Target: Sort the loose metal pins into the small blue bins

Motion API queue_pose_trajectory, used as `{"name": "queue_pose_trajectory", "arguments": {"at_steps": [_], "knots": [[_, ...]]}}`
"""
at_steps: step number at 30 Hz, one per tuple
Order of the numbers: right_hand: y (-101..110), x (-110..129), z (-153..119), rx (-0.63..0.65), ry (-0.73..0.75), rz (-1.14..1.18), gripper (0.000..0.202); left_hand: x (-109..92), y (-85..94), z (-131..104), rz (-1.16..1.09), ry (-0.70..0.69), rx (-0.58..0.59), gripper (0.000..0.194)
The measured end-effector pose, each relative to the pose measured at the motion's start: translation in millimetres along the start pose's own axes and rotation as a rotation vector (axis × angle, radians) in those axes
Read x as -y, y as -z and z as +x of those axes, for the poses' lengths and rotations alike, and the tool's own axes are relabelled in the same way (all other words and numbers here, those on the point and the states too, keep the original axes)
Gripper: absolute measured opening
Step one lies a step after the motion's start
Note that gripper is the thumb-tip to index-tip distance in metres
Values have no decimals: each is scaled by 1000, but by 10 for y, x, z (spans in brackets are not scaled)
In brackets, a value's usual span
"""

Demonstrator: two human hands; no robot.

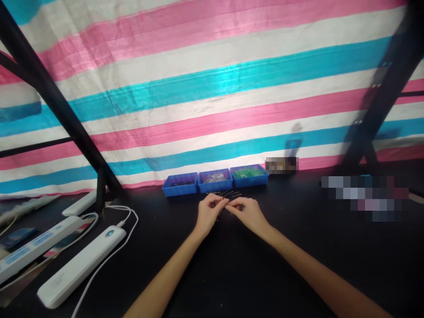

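Note:
My left hand [209,213] and my right hand [245,213] meet at the fingertips over the black table [212,274]. Both are pinched closed around something too small to make out. Thin, light-coloured pin-like pieces [234,193] lie scattered just beyond and beneath the fingers. Behind them stand three blue trays in a row: the left tray [180,190] holds dark small pieces, the middle tray [216,185] clear or silvery ones, and the right tray [251,180] green ones.
At the left lie a long white device [79,269] with a white cable [99,269] and a white power strip [39,243]. A dark slanting frame bar [62,106] rises there. Blurred-out items [367,194] lie at the right. A striped sheet [212,110] hangs behind.

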State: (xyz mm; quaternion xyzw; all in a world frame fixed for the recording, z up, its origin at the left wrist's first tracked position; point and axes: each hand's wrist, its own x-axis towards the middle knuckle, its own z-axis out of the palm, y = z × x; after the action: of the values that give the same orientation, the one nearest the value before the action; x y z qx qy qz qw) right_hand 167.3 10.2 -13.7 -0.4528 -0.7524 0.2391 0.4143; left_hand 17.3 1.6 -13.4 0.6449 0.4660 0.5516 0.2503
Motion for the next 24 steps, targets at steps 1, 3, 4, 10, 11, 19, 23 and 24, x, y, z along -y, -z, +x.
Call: {"name": "queue_pose_trajectory", "arguments": {"at_steps": [1,3,4,10,11,19,23,24], "knots": [[-14,13,-10,16,2,-13,20,3,-2,-3,7,1,7,22],[-28,41,-24,24,-4,-27,21,8,-2,-6,27,-3,21,23],[-26,53,-27,18,-5,-23,22,10,1,-5,36,-8,21,23],[35,49,18,-103,13,70,22,30,65,47,63,-17,-1,25],[41,39,26,-122,7,75,23,44,84,68,56,-8,-13,26],[27,34,-3,-75,12,-26,19,273,434,304,10,159,-342,42],[17,64,-31,-48,11,-83,17,371,653,353,221,119,-564,41],[15,67,-34,-43,9,-89,17,393,695,360,305,88,-605,38]]}}
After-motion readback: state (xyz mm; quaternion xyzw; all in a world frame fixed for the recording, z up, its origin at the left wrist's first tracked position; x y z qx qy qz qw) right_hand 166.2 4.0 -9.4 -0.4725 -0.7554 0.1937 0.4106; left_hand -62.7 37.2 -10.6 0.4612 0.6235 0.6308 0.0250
